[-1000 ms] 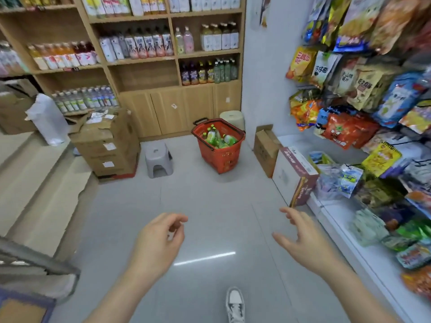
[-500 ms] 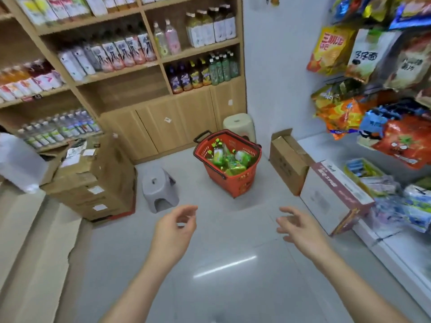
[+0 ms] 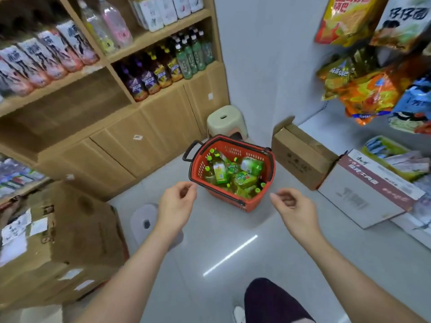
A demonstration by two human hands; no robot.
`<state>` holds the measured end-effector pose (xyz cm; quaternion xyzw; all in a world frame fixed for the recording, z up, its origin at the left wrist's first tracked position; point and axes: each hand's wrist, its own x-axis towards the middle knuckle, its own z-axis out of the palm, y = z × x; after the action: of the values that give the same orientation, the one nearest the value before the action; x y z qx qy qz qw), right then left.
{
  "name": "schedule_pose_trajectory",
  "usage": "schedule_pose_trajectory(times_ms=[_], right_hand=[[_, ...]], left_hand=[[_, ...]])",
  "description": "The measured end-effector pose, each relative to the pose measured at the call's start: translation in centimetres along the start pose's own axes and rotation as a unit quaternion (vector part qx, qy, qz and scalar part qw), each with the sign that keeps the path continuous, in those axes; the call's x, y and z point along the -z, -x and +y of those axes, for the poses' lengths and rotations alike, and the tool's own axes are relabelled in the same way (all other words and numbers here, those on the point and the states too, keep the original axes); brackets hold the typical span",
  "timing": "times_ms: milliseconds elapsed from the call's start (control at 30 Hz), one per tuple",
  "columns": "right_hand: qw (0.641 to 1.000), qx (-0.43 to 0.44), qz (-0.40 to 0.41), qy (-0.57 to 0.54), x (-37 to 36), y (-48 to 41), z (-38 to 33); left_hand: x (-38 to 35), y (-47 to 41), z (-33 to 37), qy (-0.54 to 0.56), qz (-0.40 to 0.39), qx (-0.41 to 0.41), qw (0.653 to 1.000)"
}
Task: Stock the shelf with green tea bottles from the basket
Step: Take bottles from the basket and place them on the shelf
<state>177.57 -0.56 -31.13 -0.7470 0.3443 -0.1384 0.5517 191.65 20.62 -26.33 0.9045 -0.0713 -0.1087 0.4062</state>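
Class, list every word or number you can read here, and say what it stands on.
"仔仔面", the first character uncertain: white snack bag, top right.
White carton: print on the red band too blurred to read.
Shelf bottles, green tea bottles, yellow bag: labels too blurred to read.

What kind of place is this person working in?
Most likely a small convenience shop: wooden shelves lined with bottled drinks, snack bags hanging on the right, and a red shopping basket full of green tea bottles.

Grey floor (image 3: 233, 241): red basket (image 3: 254, 203), 2 stools (image 3: 225, 120), cardboard boxes (image 3: 300, 157).
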Motion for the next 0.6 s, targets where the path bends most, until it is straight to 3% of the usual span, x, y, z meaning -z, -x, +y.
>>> schedule_pose_trajectory(times_ms=[267, 467, 600], right_hand=[[0.974, -0.139, 0.119, -0.132, -12.8, -16.6, 2.3], [0.959, -0.257, -0.038, -0.115, -22.5, -28.1, 5.0], [0.953, -0.282, -0.062, -0.097, -28.3, -33.7, 6.3]], left_hand=[[-4.2, -23.3, -2.0, -0.083, -0.137, -0.079, 0.984], [-8.4, -37.5, -7.2, -0.197, -0.29, -0.091, 0.932], [-10.8, -45.0, -9.8, -0.243, -0.352, -0.104, 0.898]])
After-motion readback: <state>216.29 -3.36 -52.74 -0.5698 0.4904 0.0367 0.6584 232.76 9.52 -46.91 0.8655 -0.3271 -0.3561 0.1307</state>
